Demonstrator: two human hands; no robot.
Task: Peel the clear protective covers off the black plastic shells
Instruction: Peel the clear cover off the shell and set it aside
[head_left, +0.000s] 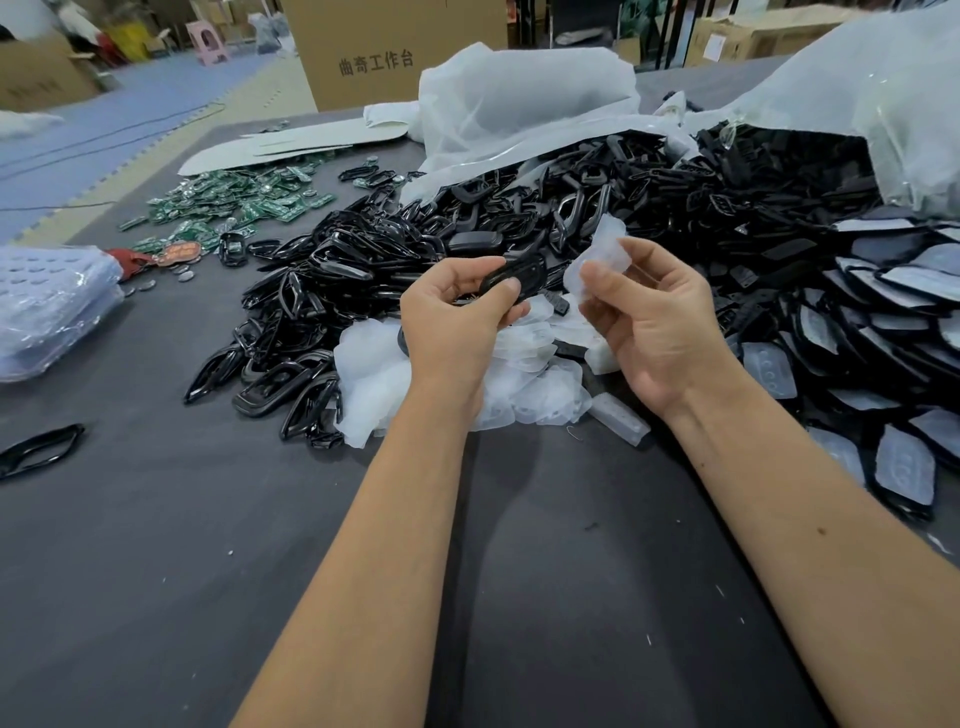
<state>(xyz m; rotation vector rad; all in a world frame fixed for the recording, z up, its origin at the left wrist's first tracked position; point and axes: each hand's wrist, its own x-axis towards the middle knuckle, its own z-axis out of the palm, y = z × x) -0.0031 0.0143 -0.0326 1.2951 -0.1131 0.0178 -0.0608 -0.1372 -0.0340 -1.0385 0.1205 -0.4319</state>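
Note:
My left hand (452, 322) grips a black plastic shell (511, 275) between thumb and fingers, above the table's middle. My right hand (654, 327) pinches a clear protective cover (605, 249), held up just right of the shell and apart from it. Under both hands lies a heap of peeled clear covers (374, 374). To the right, several black shells with clear covers on them (904, 462) lie stacked in rows.
A big pile of black frames and shells (363, 260) spills from white plastic bags (519, 104) behind my hands. Green circuit boards (234, 202) lie at the back left, a bagged bundle (47, 301) at the left edge, one black frame (39, 449) nearer me. Dark table (208, 571).

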